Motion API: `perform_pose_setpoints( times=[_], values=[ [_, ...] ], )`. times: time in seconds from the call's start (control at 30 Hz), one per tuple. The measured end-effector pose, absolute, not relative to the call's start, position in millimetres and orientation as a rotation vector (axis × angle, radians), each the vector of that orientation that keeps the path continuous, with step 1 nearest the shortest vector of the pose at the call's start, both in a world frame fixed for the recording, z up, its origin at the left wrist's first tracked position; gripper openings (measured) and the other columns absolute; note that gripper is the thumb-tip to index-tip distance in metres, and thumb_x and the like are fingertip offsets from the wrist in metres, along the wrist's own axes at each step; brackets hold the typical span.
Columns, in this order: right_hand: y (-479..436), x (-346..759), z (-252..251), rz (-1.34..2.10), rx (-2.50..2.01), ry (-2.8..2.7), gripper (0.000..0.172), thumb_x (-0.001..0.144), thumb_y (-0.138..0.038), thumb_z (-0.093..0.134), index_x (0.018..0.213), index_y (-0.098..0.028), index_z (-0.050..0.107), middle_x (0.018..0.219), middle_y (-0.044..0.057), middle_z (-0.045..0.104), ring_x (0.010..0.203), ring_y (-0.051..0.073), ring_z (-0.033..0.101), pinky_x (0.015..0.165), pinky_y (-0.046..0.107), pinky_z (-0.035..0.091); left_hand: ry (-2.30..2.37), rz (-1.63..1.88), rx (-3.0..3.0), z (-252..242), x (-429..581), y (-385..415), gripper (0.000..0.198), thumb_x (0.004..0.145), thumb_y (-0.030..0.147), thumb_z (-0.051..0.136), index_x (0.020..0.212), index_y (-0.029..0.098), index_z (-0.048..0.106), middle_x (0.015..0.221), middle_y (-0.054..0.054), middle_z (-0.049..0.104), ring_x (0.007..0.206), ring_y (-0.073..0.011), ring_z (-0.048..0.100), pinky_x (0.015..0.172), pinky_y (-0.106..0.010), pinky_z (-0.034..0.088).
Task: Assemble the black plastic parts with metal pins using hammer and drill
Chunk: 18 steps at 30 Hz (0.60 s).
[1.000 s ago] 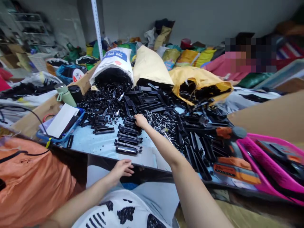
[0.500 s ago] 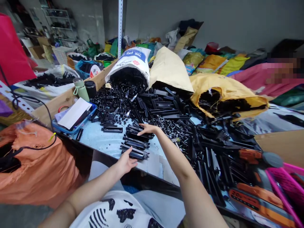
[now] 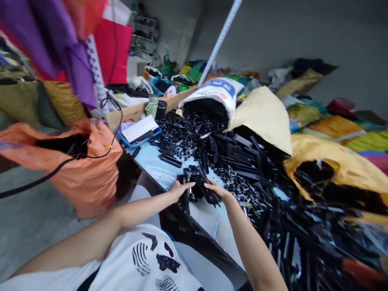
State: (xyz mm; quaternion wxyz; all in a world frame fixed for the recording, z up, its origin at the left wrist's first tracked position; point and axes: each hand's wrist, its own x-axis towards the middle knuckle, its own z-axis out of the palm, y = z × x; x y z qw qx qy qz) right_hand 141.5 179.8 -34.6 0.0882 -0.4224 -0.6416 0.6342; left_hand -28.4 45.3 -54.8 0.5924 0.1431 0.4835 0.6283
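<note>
A bundle of black plastic parts (image 3: pixel 198 182) is held between my two hands near the front edge of the light blue table (image 3: pixel 151 161). My left hand (image 3: pixel 181 190) grips the bundle from the left side, its thumb lying across the front. On the right side, my right hand (image 3: pixel 217 189) has its fingers against the same parts. Some pieces stick out below, at the table edge. Behind the hands lie heaps of small black parts (image 3: pixel 188 131) and longer black strips (image 3: pixel 242 157).
An orange sack (image 3: pixel 91 178) stands on the floor at the left, a black cable (image 3: pixel 54 176) crossing it. A blue tray (image 3: pixel 141 137), green bottle (image 3: pixel 152 106) and dark cup (image 3: pixel 161 109) sit at the table's far left. White (image 3: pixel 212 95), cream (image 3: pixel 263 117) and yellow sacks (image 3: pixel 342 161) spill parts.
The view has swung left. The rows of black parts on the table near the front edge are now gathered between my hands, which have closed on them.
</note>
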Motion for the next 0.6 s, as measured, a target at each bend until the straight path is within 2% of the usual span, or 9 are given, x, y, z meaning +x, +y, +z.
perform_pose_setpoints(
  times=[0.1,0.23,0.4,0.5,0.6],
  values=[
    [154.9,145.1,-44.6,1.842,-1.232,-1.762,0.08,0.055,-0.044,0.076,0.126,-0.022,0.047,0.107,0.008,0.066,0.09,0.027,0.065,0.077,0.041,0.053,1.072,1.57,0.518,-46.7,-40.9,44.3,0.049,0.052,0.034,0.084,0.092,0.014,0.065,0.087,-0.006,0.069,0.079,-0.0188,0.064,0.078,-0.032,0.051],
    [130.5,101.1,-33.8,1.573,-1.078,-1.772,0.076,0.05,-0.041,0.08,0.117,-0.02,0.051,0.106,0.008,0.065,0.092,0.026,0.063,0.081,0.041,0.051,1.1,1.667,0.672,-18.4,-87.0,43.7,0.049,0.05,0.027,0.083,0.093,0.013,0.065,0.089,-0.006,0.069,0.079,-0.0188,0.064,0.079,-0.034,0.051],
    [99.0,-49.5,19.0,1.38,-0.77,-1.903,0.074,0.053,-0.041,0.079,0.118,-0.02,0.052,0.112,0.007,0.063,0.099,0.023,0.06,0.089,0.039,0.047,1.112,1.798,0.608,43.0,-219.4,18.5,0.046,0.055,0.027,0.079,0.096,0.014,0.063,0.08,-0.005,0.07,0.068,-0.0184,0.066,0.072,-0.034,0.053],
    [62.5,-154.4,50.6,1.439,-0.593,-1.947,0.069,0.054,-0.045,0.078,0.113,-0.017,0.054,0.106,0.007,0.065,0.095,0.023,0.061,0.085,0.038,0.049,1.175,1.778,0.499,74.7,-315.9,-30.2,0.033,0.058,0.03,0.077,0.083,0.013,0.063,0.067,-0.004,0.068,0.057,-0.0186,0.065,0.065,-0.033,0.055],
    [17.3,-244.5,70.8,1.514,-0.368,-2.003,0.066,0.054,-0.045,0.078,0.11,-0.016,0.056,0.105,0.006,0.065,0.097,0.021,0.059,0.088,0.037,0.047,1.255,1.746,0.396,92.2,-402.0,-94.5,0.024,0.065,0.037,0.069,0.071,0.015,0.062,0.059,-0.004,0.066,0.051,-0.0193,0.063,0.058,-0.034,0.055]
  ],
)
